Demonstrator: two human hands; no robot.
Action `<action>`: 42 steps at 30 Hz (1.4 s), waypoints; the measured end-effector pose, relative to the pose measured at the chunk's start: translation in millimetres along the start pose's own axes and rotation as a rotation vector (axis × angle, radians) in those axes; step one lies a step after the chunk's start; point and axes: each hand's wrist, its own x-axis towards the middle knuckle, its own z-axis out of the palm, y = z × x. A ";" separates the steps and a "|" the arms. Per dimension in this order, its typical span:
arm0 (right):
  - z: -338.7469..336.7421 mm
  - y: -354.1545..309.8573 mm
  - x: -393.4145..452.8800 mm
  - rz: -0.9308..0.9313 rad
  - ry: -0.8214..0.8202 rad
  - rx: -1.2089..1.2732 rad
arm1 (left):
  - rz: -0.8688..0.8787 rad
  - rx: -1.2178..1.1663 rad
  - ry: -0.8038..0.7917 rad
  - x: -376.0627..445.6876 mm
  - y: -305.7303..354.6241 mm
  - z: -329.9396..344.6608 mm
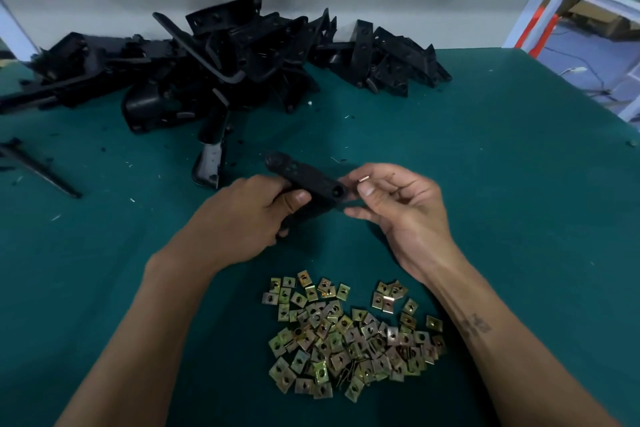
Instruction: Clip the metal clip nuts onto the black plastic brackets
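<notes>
Key relation: the bracket (306,180) hangs in the air between both hands, long axis running from upper left down to lower right, and its near end points straight at the right hand (398,208). That is the end the clip has to slide onto, I'd say.
Left hand: the left hand (249,215) is wrapped around the bracket's lower part, thumb pressed on top, fingers curled under. Firm hold, steadying it.
Right hand: thumb and forefinger pinch a small clip nut (363,179) just off the bracket's near end, almost touching it; the other fingers are loosely spread. Whether the clip already bites the edge, I cannot tell.
Nearer hand: the right one does the fitting; the left only braces.
Bracket: black plastic, matte, flat and elongated, rounded at the far end, with small holes along its face.
Clip nut: tiny, folded metal, with a coppery glint; mostly hidden by the fingertips.
Clip supply: a heap of clip nuts (353,336) lies on the bench (502,218) close to the person, between the forearms; squarish, yellowish-plated, each with a centre hole.
Bracket supply: a tangled pile of brackets (221,59) sits at the far edge, against the grey wall.
Bench surface: dark green, cloth-like, flecked with small bits of debris.
Next move, my read: push the clip leftward along the bracket's axis.
</notes>
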 end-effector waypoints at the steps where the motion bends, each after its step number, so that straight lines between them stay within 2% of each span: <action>1: -1.0 1.3 -1.2 -0.013 0.008 -0.036 | -0.008 0.085 0.068 0.8 0.8 2.5; 4: 3.2 8.0 -5.0 -0.047 -0.007 -0.177 | 0.027 0.091 0.295 2.3 8.3 18.3; 6: 3.1 10.0 -3.4 -0.047 0.016 -0.194 | 0.081 0.114 0.384 1.0 11.8 30.8; 9: -5.3 5.7 4.2 0.004 0.129 -0.061 | 0.120 0.209 0.448 -2.3 11.2 46.1; 13: -15.4 1.3 5.8 0.104 0.078 0.076 | 0.151 0.267 0.529 1.7 7.0 51.1; 21: -19.0 0.5 7.2 0.095 0.011 0.144 | 0.179 0.276 0.596 4.5 6.1 53.3; 24: -17.8 1.7 9.0 0.109 0.053 0.113 | 0.183 0.273 0.602 6.1 5.9 54.0; 31: -13.5 5.0 10.4 0.078 0.146 0.040 | 0.147 0.300 0.589 7.1 2.4 52.5; 36: -13.6 5.4 7.7 0.097 0.111 0.017 | 0.181 0.269 0.549 7.3 2.3 52.4; 42: -11.1 5.3 6.6 0.009 0.091 -0.073 | 0.160 0.293 0.505 6.8 4.4 50.9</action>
